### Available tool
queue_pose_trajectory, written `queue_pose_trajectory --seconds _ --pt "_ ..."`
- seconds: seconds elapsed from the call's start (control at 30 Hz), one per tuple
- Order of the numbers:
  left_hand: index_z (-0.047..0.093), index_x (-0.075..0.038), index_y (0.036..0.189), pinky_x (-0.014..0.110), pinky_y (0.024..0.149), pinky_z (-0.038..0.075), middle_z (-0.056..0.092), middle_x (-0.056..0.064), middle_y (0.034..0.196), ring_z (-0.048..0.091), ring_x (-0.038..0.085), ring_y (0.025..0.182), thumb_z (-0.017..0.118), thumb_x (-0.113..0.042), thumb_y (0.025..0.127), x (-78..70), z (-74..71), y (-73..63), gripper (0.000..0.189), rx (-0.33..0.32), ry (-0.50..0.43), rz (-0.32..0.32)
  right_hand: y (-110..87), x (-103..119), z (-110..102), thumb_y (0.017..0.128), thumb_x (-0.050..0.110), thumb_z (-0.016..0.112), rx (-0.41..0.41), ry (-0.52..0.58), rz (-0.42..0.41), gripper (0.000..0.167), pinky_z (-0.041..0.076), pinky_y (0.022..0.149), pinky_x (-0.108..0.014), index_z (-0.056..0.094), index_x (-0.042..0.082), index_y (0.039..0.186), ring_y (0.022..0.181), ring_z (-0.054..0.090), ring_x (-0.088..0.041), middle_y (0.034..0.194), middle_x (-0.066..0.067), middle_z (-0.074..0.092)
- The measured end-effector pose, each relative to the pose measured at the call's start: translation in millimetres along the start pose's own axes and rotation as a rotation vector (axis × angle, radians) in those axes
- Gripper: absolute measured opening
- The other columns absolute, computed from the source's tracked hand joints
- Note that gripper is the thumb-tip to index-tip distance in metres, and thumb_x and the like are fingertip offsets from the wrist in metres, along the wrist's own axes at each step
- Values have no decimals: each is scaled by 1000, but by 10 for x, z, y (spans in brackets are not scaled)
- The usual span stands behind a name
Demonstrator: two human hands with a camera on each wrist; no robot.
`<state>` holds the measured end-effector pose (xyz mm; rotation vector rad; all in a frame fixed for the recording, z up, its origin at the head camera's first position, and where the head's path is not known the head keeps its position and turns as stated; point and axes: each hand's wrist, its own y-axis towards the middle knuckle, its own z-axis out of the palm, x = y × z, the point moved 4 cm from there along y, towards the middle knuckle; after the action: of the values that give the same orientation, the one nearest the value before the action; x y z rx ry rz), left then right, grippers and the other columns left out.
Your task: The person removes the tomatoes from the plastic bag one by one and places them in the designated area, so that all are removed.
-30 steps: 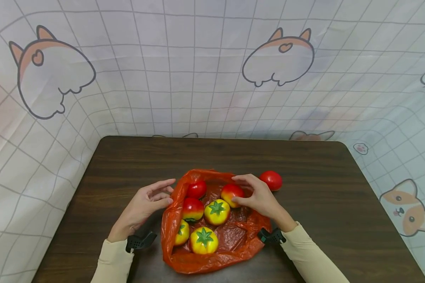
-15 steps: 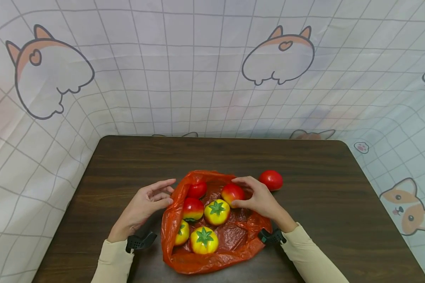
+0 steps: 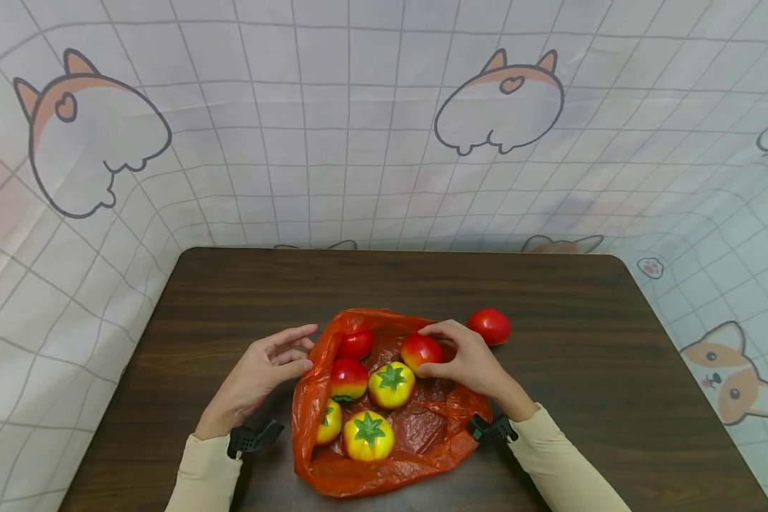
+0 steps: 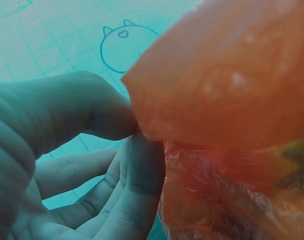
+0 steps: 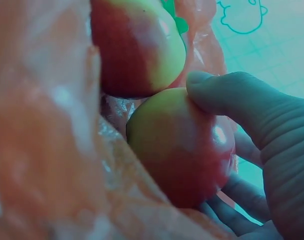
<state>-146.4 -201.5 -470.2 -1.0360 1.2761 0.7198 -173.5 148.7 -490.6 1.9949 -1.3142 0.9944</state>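
An orange plastic bag (image 3: 416,469) lies with its mouth wide on the table. My left hand (image 3: 256,377) pinches the bag's left rim between thumb and forefinger, as the left wrist view confirms. Inside the bag, my right hand (image 3: 470,359) grips a red-and-yellow tomato (image 5: 181,150) with thumb and fingers at its sides. That tomato sits beside a yellow one with a green star-shaped top (image 3: 392,385). Several more tomatoes are in the bag, including a red one (image 3: 356,344), a red-and-yellow one (image 3: 348,377) and a yellow one (image 3: 369,435) near the front.
A red tomato (image 3: 489,326) lies on the table outside the bag, just beyond my right hand. The dark wood table (image 3: 249,284) reaches back to a white gridded cloth (image 3: 371,142) with dog drawings. Black straps with small devices sit on both wrists.
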Motion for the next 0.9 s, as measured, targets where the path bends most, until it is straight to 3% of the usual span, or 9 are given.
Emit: queue_pose_trajectory --seconds 0.2,0.47,0.9 --pt "44 -5 155 30 96 61 56 18 134 67 14 108 73 -17 96 -11 13 -3 66 2 -1 9 -28 63 -51 77 34 93 -26 -7 -13 54 58 104 -44 69 24 124 112 67 -19 123 1 67" --pt "44 -6 155 28 95 61 59 6 128 68 11 106 73 -15 96 -17 25 -8 65 14 -25 20 -72 135 -137 78 33 92 -37 -11 -21 53 59 103 -47 69 22 124 112 67 -21 124 -1 66" --pt "44 -7 155 27 95 61 58 8 129 68 13 106 73 -17 97 -31 39 0 66 17 -10 20 -167 250 -318 79 30 91 -66 -37 -44 50 58 103 -47 69 22 124 112 66 -20 125 -1 66"
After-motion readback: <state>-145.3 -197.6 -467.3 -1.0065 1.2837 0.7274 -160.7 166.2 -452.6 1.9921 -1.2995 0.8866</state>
